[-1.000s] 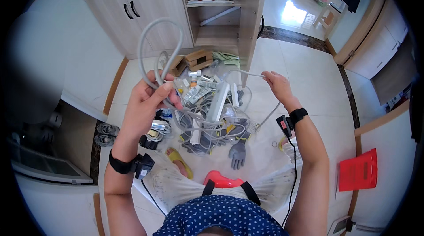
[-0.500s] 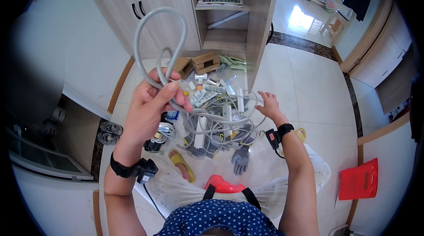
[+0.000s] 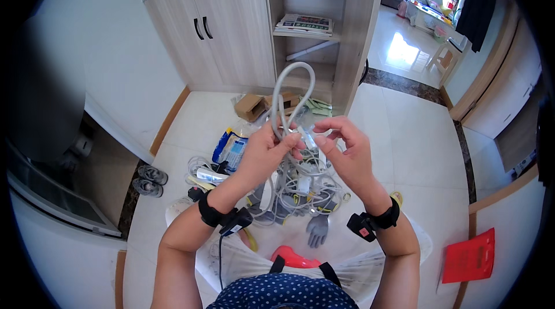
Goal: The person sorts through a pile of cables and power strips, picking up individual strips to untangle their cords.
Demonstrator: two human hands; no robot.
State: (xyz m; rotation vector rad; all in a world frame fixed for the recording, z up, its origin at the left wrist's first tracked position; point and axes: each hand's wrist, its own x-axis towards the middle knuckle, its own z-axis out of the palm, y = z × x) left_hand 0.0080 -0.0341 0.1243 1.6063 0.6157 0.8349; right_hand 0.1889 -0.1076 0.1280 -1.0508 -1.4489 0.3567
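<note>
A thick grey cable point(image 3: 312, 80) stands up in a tall loop out of my left hand point(image 3: 269, 147). Thumb and fingers of that hand are closed round the cable's lower part. My right hand point(image 3: 350, 153) hovers just to the right, its fingers curved and apart, with nothing visible in them. Below both hands lies a tangle of grey cables point(image 3: 315, 184) with white power strips among them, one being a white strip point(image 3: 267, 194). A grey work glove point(image 3: 317, 231) rests at the near side of the tangle.
Behind the pile are a cardboard box point(image 3: 251, 106) and a cabinet point(image 3: 231, 37) with its right door point(image 3: 359, 43) swung out. A blue and yellow packet point(image 3: 231, 150) lies left of the pile. Grey shoes point(image 3: 149, 180) stand by the left doorway; a red bag point(image 3: 469, 256) is at right.
My left hand has moved right and lower with the looped cable. My right hand has come up beside it, fingers curling inward. The view has tilted up, showing more of the cabinet.
</note>
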